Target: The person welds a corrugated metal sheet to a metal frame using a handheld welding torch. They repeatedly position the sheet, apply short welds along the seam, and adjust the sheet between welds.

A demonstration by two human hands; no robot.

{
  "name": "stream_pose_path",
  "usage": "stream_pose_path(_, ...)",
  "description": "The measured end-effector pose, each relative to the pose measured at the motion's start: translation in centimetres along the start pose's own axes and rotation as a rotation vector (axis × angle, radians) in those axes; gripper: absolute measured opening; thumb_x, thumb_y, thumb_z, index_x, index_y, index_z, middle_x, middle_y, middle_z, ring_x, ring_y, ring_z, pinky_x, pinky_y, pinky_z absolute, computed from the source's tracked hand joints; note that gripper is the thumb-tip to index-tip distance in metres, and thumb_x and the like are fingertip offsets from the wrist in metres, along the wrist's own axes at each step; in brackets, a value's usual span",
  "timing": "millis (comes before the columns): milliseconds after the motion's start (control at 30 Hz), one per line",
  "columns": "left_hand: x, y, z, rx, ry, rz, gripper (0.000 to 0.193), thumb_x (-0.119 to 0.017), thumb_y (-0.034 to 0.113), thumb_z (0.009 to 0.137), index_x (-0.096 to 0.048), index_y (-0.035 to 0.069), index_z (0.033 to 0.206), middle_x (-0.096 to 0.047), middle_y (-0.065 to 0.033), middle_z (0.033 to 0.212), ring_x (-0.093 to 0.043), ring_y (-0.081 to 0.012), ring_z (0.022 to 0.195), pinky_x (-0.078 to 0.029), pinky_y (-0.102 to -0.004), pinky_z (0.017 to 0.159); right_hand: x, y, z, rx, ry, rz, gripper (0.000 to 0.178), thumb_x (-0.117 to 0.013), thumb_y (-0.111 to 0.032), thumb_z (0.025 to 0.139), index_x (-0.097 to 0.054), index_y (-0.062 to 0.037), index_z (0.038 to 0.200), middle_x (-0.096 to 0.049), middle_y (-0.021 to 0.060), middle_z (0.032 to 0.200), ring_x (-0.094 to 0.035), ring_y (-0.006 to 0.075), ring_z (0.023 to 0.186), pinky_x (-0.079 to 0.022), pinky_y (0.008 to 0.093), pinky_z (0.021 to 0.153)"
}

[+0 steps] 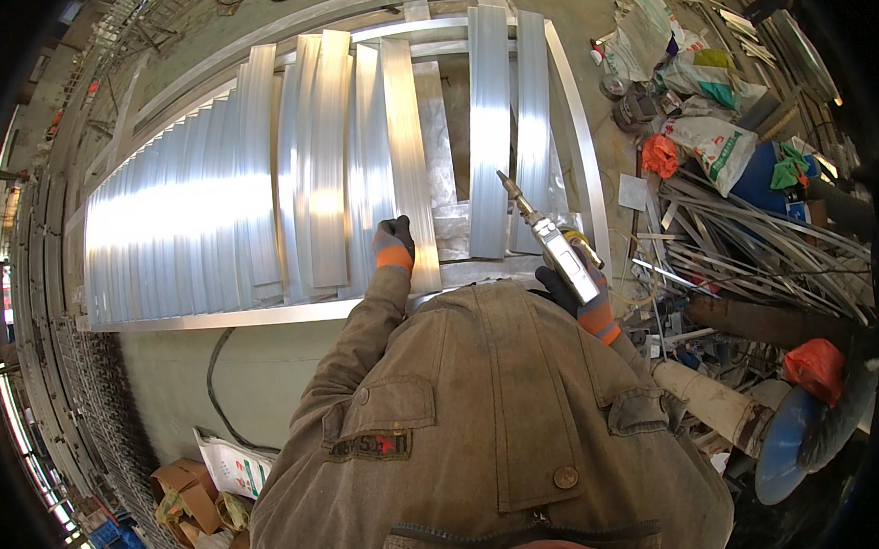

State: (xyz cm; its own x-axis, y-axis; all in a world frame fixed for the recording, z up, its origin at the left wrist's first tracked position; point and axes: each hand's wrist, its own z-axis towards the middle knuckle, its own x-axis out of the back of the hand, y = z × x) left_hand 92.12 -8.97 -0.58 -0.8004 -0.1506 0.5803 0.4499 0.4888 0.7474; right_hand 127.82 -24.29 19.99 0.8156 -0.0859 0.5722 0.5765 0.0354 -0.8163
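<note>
My left hand (395, 243), in a dark glove with an orange cuff, is closed at the edge of a long ribbed aluminium slat (406, 129), near its close end. My right hand (590, 305), gloved alike, grips a silver power tool (564, 259) whose narrow nose points up and left. Its tip shows over the edge of another slat (490, 125), though contact cannot be made out. One more slat (531, 113) lies to the right of that one. Beneath them all is a pale metal frame (575, 131).
Many overlapping slats (183, 237) fill the frame's left side. To the right are a heap of thin metal strips (752, 246), sacks (714, 150), a red bag (814, 368) and a blue disc-shaped thing (785, 446). A dark cable (212, 378) and a cardboard box (186, 487) are at lower left.
</note>
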Motion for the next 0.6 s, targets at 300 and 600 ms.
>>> stream_pose_path(300,0.6,0.8,-0.8,-0.06,0.044,-0.01,0.044,-0.077,0.042,0.105,-0.077,-0.001,0.113,-0.081,-0.0248,0.102,-0.076,-0.0409,0.096,-0.058,-0.052,0.091,-0.3,0.6,-0.1,0.022,0.015,0.129,0.054,-0.092,-0.01,0.097,-0.066,0.0006,0.144,-0.078,0.0096,0.122,-0.074,0.0184,0.108,-0.064,0.0359,0.091)
stream_pose_path(600,0.9,1.0,-0.7,-0.002,-0.008,0.022,0.046,-0.076,0.042,0.106,-0.079,-0.001,0.12,-0.081,-0.0249,0.109,-0.076,-0.0385,0.101,-0.058,-0.0498,0.094,0.0,1.5,0.4,0.033,-0.021,0.081,0.052,-0.093,-0.01,0.096,-0.068,0.0008,0.14,-0.079,0.0093,0.118,-0.074,0.0177,0.107,-0.063,0.0375,0.089)
